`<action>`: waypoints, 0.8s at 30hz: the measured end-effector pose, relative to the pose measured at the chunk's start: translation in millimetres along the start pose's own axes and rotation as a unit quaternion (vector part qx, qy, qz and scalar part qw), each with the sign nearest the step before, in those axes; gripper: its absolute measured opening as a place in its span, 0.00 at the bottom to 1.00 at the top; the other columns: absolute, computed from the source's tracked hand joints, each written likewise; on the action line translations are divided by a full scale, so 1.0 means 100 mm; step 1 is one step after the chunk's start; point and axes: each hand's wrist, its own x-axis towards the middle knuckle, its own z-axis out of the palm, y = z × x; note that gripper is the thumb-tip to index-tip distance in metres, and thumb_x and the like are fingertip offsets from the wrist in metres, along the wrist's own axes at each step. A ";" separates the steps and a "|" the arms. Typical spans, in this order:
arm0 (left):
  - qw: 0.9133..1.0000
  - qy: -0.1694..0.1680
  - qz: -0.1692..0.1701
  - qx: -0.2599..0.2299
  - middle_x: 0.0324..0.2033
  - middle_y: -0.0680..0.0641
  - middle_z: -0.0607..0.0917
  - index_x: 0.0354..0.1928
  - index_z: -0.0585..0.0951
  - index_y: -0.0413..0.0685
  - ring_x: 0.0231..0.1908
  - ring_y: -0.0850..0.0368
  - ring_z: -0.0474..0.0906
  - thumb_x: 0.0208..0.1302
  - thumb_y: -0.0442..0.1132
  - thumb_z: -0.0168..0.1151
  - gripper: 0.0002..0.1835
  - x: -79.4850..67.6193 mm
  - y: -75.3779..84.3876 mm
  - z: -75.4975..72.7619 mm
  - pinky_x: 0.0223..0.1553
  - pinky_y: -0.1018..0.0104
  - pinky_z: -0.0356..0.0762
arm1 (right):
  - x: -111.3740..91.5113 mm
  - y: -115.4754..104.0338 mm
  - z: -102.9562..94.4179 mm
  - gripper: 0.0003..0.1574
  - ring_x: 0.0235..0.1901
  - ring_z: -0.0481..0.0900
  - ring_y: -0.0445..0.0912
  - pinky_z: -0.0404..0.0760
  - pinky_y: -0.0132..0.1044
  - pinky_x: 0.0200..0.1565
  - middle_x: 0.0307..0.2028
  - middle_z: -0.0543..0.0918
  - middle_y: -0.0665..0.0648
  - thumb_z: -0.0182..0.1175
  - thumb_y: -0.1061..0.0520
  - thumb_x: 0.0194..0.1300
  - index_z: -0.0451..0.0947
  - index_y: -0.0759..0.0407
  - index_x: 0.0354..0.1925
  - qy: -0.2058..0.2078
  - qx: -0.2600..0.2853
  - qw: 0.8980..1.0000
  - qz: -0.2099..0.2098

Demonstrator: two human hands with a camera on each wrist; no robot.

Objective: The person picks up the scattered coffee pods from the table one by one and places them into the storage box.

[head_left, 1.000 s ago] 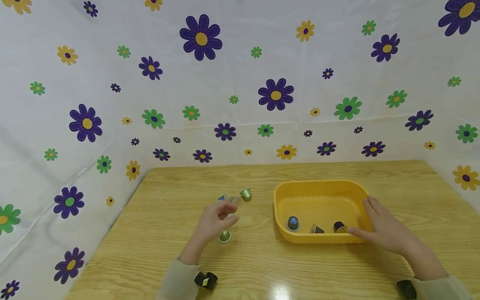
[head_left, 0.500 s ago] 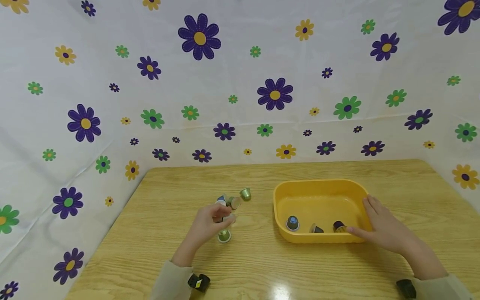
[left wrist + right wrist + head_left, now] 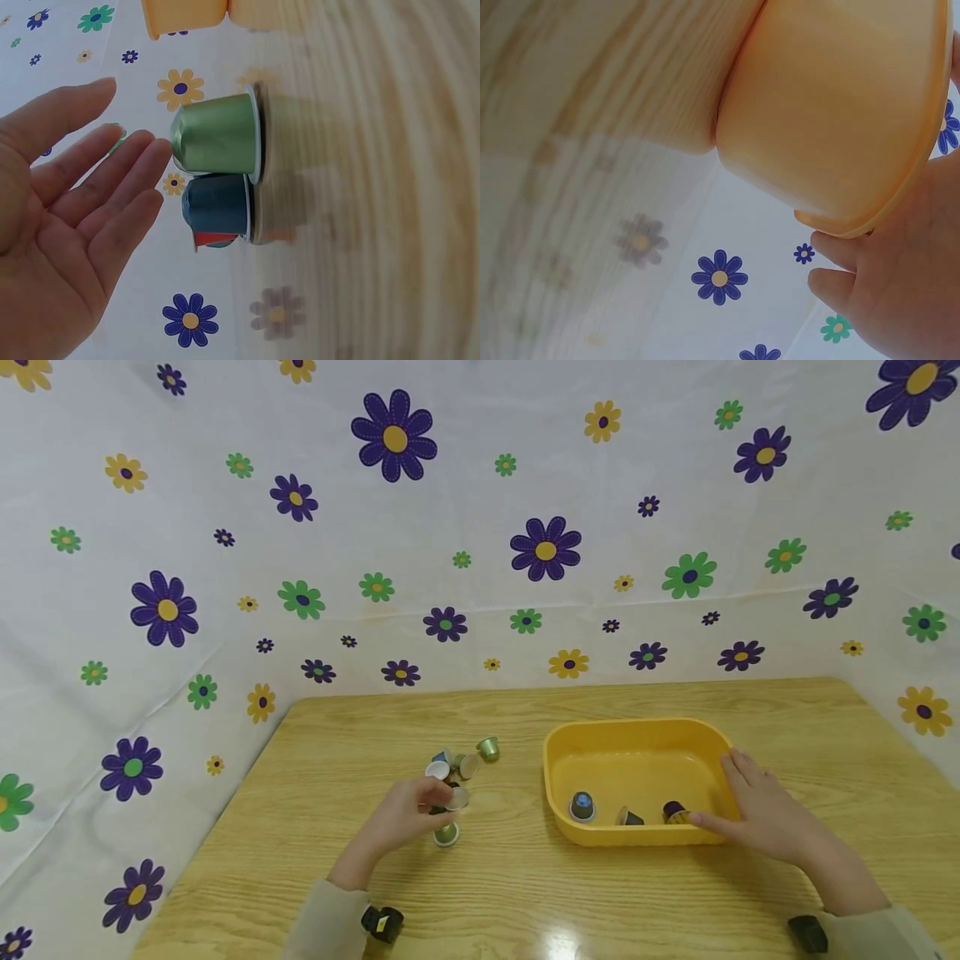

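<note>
My left hand [image 3: 408,814] hovers beside a loose group of coffee capsules, fingers relaxed, holding nothing. A green capsule [image 3: 216,136] stands near its fingertips in the left wrist view, with a dark teal capsule [image 3: 217,205] and part of a red capsule [image 3: 214,240] behind. In the head view, my fingers partly cover a pale-lidded capsule [image 3: 457,799]. A green capsule [image 3: 447,833] stands closer to me. My right hand [image 3: 768,810] rests on the right front corner of a yellow tray [image 3: 637,835], its fingers along the side rim and its thumb over the front rim.
Inside the tray lie a blue-topped capsule [image 3: 582,806], a dark capsule [image 3: 630,817] and a purple capsule [image 3: 675,812]. Beyond my left hand are a white-lidded capsule [image 3: 437,770], a capsule on its side [image 3: 468,767] and a green capsule [image 3: 488,748]. Flowered cloth [image 3: 465,510] hangs behind the table.
My left hand has drawn back toward me and to the left, lower over the nearer capsules, uncovering the white-lidded one. My right hand stays on the tray.
</note>
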 end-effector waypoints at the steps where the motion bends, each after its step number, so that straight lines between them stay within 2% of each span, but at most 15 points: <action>1: 1.000 -0.006 0.001 0.000 0.37 0.42 0.80 0.40 0.77 0.35 0.40 0.48 0.76 0.53 0.33 0.63 0.12 0.00 -0.01 -0.01 0.43 0.53 0.73 | 0.00 0.00 0.00 0.61 0.59 0.42 0.71 0.41 0.63 0.57 0.60 0.42 0.81 0.55 0.36 0.55 0.41 0.83 0.60 0.001 -0.004 1.000 -0.001; 10: 0.999 -0.039 0.006 0.035 0.36 0.44 0.80 0.37 0.78 0.37 0.39 0.50 0.76 0.52 0.35 0.64 0.11 -0.01 -0.05 -0.03 0.43 0.54 0.73 | 0.01 0.03 0.00 0.62 0.60 0.42 0.70 0.41 0.62 0.57 0.60 0.43 0.81 0.55 0.35 0.55 0.40 0.82 0.61 0.000 -0.001 1.000 -0.001; 15: 0.998 -0.053 0.004 0.030 0.37 0.43 0.80 0.37 0.77 0.36 0.40 0.49 0.76 0.52 0.35 0.64 0.12 -0.02 -0.05 -0.04 0.43 0.53 0.73 | 0.01 0.05 0.00 0.62 0.60 0.40 0.69 0.38 0.61 0.58 0.61 0.42 0.80 0.55 0.36 0.55 0.40 0.82 0.61 -0.009 0.011 1.000 -0.003; 24: 0.997 -0.071 0.002 0.038 0.38 0.43 0.80 0.39 0.77 0.36 0.40 0.50 0.76 0.52 0.34 0.64 0.12 0.00 -0.09 -0.02 0.43 0.53 0.73 | 0.00 0.04 -0.02 0.63 0.60 0.40 0.70 0.40 0.61 0.57 0.61 0.42 0.80 0.56 0.36 0.54 0.41 0.83 0.60 -0.008 0.012 1.000 -0.001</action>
